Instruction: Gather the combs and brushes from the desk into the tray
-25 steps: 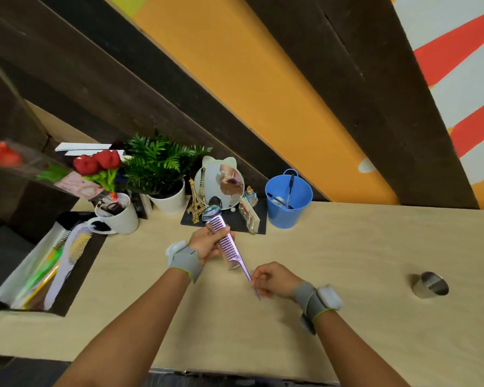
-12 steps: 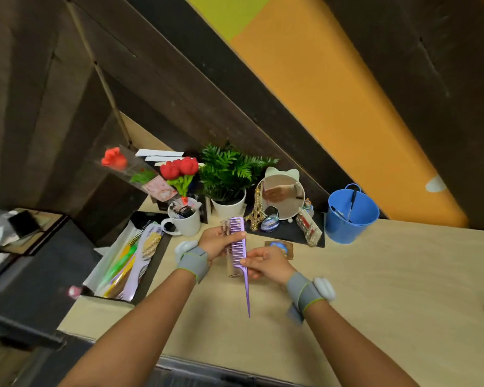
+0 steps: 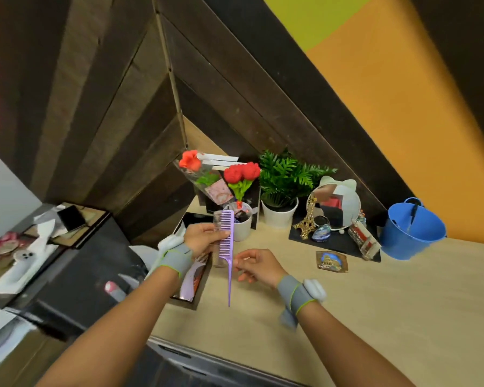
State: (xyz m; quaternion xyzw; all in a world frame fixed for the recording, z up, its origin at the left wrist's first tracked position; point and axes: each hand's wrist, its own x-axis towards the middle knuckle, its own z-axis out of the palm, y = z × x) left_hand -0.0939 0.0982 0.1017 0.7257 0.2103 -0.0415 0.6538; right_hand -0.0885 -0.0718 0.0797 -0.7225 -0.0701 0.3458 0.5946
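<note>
Head view, looking down past both forearms. Progress: partly done, by my read. Tray (image 3: 199, 298), dark with a pale liner, sits at the left end of the surface (image 3: 375, 317) and already has combs in it: a lilac comb (image 3: 187, 283) and an orange-brown one beside it show below the left wrist; the rest of the contents are hidden by the arm. Left to do: two combs in hand need to go in. No other combs or brushes visible loose on the bare wood, though the clutter at the back (white mug (image 3: 242, 227), potted fern (image 3: 281, 196), cat-ear mirror (image 3: 337, 202), Eiffel Tower model (image 3: 308, 222), blue bucket (image 3: 410, 230), Roma magnet (image 3: 331, 261)) could hide something; the bucket holds something dark that I cannot identify.

Left hand (image 3: 204, 240): closed, thumb over the teeth, gripping a purple tail comb (image 3: 227, 241) and a brown fine-tooth comb (image 3: 218, 223) stacked behind it. Both stand roughly upright, tail pointing down, above the tray's near right edge and the surface. Forearm angled up from lower left, grey wristband on.

Right hand (image 3: 256, 265): loosely curled, holding nothing, fingertips just beside the purple comb's tail; contact cannot be told. Forearm comes in from lower right, hand above the wood.

Next step likely: lower the pair left into the tray.
</note>
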